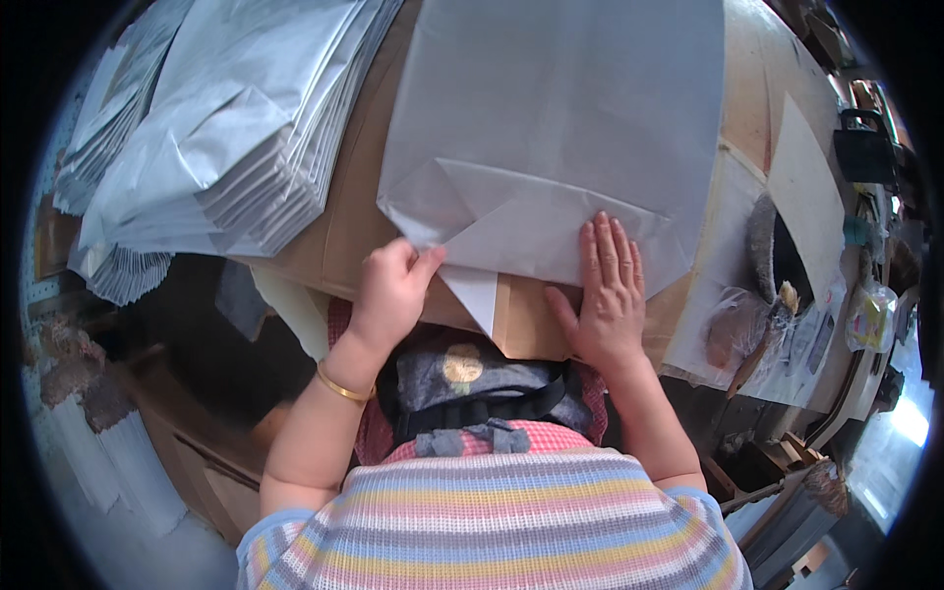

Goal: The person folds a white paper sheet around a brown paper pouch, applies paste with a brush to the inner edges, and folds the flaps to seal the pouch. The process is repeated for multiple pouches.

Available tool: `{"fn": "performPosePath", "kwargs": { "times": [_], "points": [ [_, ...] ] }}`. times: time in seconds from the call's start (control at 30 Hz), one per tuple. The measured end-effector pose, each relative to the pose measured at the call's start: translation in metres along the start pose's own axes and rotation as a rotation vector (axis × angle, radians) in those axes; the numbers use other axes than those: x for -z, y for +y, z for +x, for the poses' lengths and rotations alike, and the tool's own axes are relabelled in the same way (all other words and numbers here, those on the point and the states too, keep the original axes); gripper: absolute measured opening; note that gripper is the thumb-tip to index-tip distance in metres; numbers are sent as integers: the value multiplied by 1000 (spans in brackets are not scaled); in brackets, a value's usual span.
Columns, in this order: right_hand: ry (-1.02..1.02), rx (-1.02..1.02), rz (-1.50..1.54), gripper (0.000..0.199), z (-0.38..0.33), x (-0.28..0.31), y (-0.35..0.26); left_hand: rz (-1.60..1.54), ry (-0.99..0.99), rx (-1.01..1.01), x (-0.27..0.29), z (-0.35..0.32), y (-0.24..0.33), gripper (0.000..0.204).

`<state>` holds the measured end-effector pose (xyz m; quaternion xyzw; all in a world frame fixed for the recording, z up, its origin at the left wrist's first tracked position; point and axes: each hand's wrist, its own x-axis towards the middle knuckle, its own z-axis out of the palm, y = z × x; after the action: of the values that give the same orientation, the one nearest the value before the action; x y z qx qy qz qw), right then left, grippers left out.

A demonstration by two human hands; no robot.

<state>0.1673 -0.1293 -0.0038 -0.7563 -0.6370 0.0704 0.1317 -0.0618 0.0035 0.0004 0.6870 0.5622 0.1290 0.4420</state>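
Note:
A large silvery-white paper bag (560,88) lies flat in front of me, its bottom end folded into flaps toward my body. My left hand (392,285) is closed in a pinch at the bag's near left corner, gripping the edge of the folded flap. A gold bangle (344,383) circles that wrist. My right hand (610,285) rests flat on the folded bottom, fingers stretched out together and thumb apart. Between the hands, a white pointed paper piece (473,293) sticks out from under the bag over brown cardboard (534,320).
Stacks of similar silvery bags (265,147) lie at the left. To the right are a white sheet (804,202), a wooden-handled brush (762,339), a grey fuzzy-edged item (762,246) and clear plastic wrapping (733,320). A black container (865,147) stands farther right.

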Motion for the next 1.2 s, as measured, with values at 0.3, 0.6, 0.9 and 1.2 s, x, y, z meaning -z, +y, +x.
{"fn": "performPosePath", "kwargs": {
  "times": [0.3, 0.6, 0.9, 1.2],
  "points": [
    [-8, -12, 35, 79, -2, 3, -6, 695, -180, -772, -45, 1, 37, 80],
    [1, -3, 36, 82, 0, 1, -1, 755, -168, -750, -30, 2, 27, 89],
    [25, 16, 87, 81, -3, 6, 5, 948, -134, -632, -36, 15, 41, 92],
    [-21, 69, 60, 79, 20, -6, -23, 862, -286, -638, -36, 23, 43, 88]
  ]
}}
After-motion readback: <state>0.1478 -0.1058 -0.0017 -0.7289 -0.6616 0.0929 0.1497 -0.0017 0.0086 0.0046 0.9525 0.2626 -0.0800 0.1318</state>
